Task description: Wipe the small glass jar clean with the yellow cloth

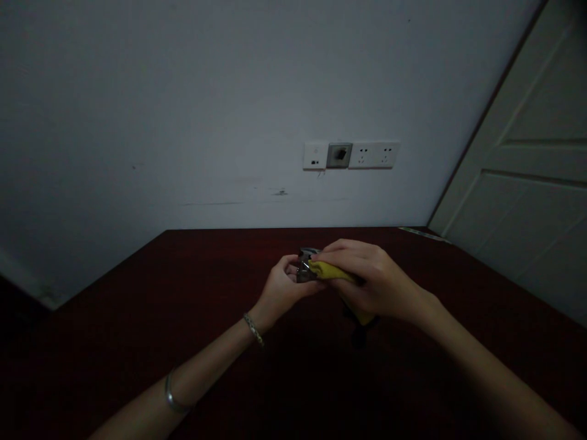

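Observation:
Both my hands meet above the middle of a dark red table (137, 318). My right hand (371, 281) is closed round a small yellow tool (328, 271) with a yellow body; its lower end shows below my palm. My left hand (282, 288) pinches the tool's dark metal head (303, 269) with curled fingers. What kind of tool it is I cannot make out in the dim light. Two bracelets sit on my left forearm.
A white wall (183, 110) rises behind the table, with a row of sockets and a switch (351, 155). A pale panelled door (527, 183) stands at the right. A thin flat object (419, 232) lies at the table's far right corner.

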`<state>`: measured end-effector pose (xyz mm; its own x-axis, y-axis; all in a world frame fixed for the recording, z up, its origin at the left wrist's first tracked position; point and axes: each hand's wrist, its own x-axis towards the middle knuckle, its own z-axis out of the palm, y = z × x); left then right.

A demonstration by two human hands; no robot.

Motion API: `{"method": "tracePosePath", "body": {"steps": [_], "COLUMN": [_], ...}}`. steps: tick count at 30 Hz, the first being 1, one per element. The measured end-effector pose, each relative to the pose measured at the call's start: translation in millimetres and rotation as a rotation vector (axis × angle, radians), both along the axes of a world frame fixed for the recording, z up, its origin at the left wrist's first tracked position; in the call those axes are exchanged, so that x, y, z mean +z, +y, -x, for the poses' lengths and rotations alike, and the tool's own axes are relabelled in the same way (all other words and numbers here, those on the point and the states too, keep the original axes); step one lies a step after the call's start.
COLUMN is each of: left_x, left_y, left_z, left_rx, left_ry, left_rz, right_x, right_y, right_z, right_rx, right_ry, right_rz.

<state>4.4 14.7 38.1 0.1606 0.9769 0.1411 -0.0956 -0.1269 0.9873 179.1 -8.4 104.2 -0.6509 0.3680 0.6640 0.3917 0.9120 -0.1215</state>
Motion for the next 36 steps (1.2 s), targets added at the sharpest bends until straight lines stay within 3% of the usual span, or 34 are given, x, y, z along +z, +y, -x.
{"method": "tracePosePath", "body": {"steps": [10, 16, 20, 27, 36], "left_x": [-8.2, -4.1, 0.4, 10.7, -8.7], "left_y": [6.0, -3.0, -8.7, -13.2, -1.8], "left_z": [1.1, 0.0, -3.6, -9.7, -4.1], "left_rx": [0.025, -0.018, -0.026, -0.004, 0.0], "left_ry": [-0.039, 0.005, 0.004, -0.019, 0.044], "left_rz": [0.051, 0.019, 0.012, 0.016, -0.044], "right_x": [6.4, 11.0, 3.4, -4.7, -2.0], "right_y": [-11.0, -5.1, 0.6, 0.5, -3.5], "right_z": [1.1, -6.1, -3.8, 1.8, 4.5], "right_rx": [0.019, -0.099, -0.132, -0.085, 0.007], "right_ry": [-0.093, 0.01, -0.1, -0.12, -0.072], "right_rz": [0.173, 0.014, -0.086, -0.028, 0.097]}}
